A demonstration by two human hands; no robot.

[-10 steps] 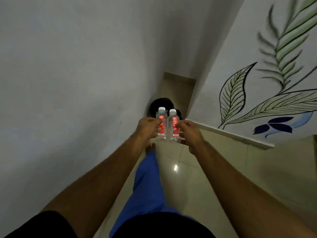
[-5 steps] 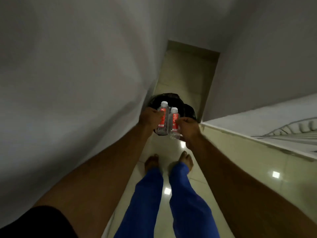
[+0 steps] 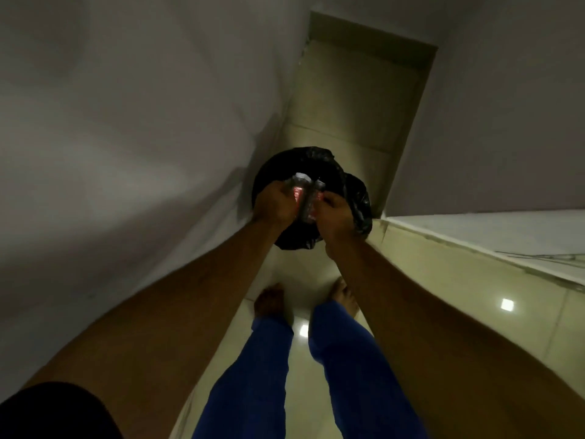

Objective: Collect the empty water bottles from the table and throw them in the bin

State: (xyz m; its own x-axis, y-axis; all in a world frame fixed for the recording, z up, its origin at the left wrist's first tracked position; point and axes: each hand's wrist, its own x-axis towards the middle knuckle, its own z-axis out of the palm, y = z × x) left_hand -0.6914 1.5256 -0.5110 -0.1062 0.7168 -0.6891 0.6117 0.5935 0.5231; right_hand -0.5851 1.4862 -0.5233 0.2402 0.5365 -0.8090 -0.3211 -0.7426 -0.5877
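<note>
A narrow, dimly lit passage runs between a plain grey wall [image 3: 120, 128] and a low tiled ledge [image 3: 468, 280]. Glossy cream floor tiles [image 3: 300, 359] catch small square reflections of ceiling lights [image 3: 507, 304], and a beige tiled recess [image 3: 357, 90] closes the far end.

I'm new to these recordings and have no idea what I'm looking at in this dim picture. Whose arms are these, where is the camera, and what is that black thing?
There is no machine. The camera sits on a person's head, looking down, so both bare arms reach away from you. The left hand and right hand each grip a small clear plastic water bottle with a red label: left bottle, right bottle, blurred. They are held over a round bin lined with a black plastic bag on a glossy beige tiled floor. Below are blue trouser legs and bare feet.
</note>
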